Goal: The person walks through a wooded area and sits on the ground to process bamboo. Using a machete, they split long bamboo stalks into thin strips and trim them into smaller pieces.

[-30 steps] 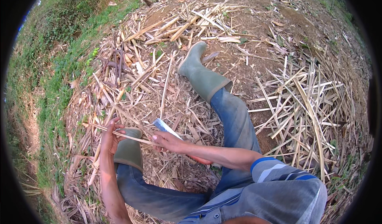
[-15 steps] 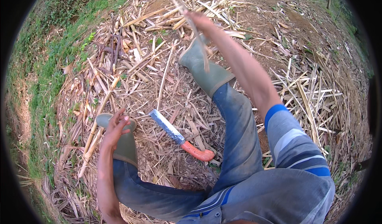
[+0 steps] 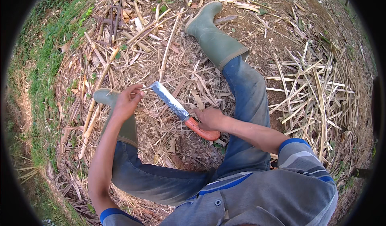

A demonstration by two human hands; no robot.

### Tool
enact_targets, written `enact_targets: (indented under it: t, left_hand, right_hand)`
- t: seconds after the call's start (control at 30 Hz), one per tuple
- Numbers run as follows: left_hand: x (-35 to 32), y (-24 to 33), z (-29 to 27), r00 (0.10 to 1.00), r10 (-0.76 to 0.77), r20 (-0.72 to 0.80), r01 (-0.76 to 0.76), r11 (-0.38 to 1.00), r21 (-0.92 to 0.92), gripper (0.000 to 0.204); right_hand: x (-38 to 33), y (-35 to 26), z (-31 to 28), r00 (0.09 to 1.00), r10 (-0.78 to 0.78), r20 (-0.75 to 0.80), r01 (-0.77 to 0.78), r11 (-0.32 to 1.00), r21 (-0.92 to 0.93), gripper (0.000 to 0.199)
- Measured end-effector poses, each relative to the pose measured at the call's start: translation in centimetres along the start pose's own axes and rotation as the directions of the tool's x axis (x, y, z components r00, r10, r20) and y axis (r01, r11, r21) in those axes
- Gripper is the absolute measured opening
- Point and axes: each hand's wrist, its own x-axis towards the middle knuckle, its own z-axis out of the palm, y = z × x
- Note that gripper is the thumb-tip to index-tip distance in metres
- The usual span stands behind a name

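Two Legs Apart, One Knife Between

The ground litter between your parted legs forms the working space, likely so that both arms can reach its middle. The heap of pale strips lies outside your right leg, well apart from the blade; this placement probably keeps it out of your arms' way.

The knife rests on the litter, orange handle toward your right, blade end toward your left, an orientation suited to a right-hand grasp. Your right hand is at the handle; whether it closes round it cannot be told. Your left hand holds its fingertips narrow near the blade tip; a thin pale sliver shows there, possibly pinched, but this cannot be confirmed.

Compared with half a second earlier: your right arm is drawn back from over the right boot, and the strip then in that hand is no longer visible there. The knife remains on the litter. Your left fingers, then spread, are nearer the blade.
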Motion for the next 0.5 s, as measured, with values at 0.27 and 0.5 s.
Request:
enact_targets:
  t: [0.27, 0.5]
  left_hand:
    - [15.8, -4.0, 8.7, 0.975, 0.193, -0.111, -0.101, 0.827, 0.553, 0.021]
    - [23.8, -3.2, 13.1, 0.960, 0.090, -0.264, 0.048, 0.879, 0.475, 0.026]
  right_hand:
    - [0.3, -1.4, 6.1, 0.975, -0.108, -0.192, 0.018, 0.907, -0.422, 0.074]
    - [0.1, -2.8, 6.8, 0.949, -0.169, -0.267, -0.032, 0.789, -0.614, 0.057]
